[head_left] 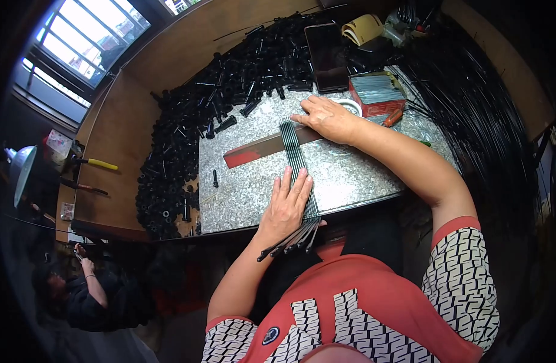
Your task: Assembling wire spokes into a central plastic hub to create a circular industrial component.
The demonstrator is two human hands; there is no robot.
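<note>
A row of several thin dark rods [297, 157] lies side by side on a speckled grey slab [254, 187], running from the slab's middle to past its near edge. My left hand [287, 202] lies flat on the near end of the rods, fingers apart. A long flat bar [260, 148], red at its left end, lies across the rods' far end. My right hand [329, 118] presses down on the bar's right part.
A big heap of short black tubes [187, 133] curves round the slab's left and far sides. A red box of thin rods [378, 92], a dark phone [326, 57] and a tape roll [363, 27] stand behind. Black wires [471, 121] pile at right. Another person [84, 290] sits lower left.
</note>
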